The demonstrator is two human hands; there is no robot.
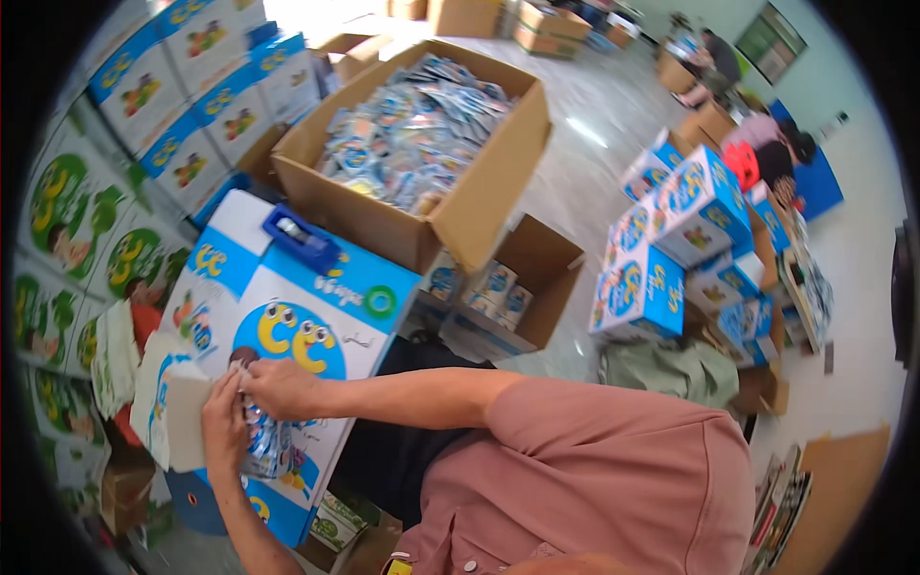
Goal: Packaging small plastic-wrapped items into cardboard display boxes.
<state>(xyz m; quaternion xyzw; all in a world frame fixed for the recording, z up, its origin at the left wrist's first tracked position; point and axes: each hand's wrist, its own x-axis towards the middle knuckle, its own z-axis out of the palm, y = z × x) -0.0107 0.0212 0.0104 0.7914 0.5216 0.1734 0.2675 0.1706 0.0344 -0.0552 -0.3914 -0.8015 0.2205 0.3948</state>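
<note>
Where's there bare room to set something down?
Carton top, between tape dispenser and right hand; also floor between the big box and stacked cartons. Crowded: around the left hand, with packets and white box close by.

free way over the printed box [259, 297] from the right hand [287, 388] to the green ring [379, 302], blue tape dispenser [305, 241] farther up, high-walled carton [355, 204] beside it, white carton [184, 412] crowding the left hand [224, 422]

Green-and-white cartons [72, 196] stood stacked at the left, with a wall of blue-and-white cartons [187, 158] just beyond. More blue-topped boxes [632, 292] were heaped across the floor [565, 192], beside a grey-green bundle [666, 374]; a blue panel [822, 192] leaned near the pale wall [858, 249].
</note>
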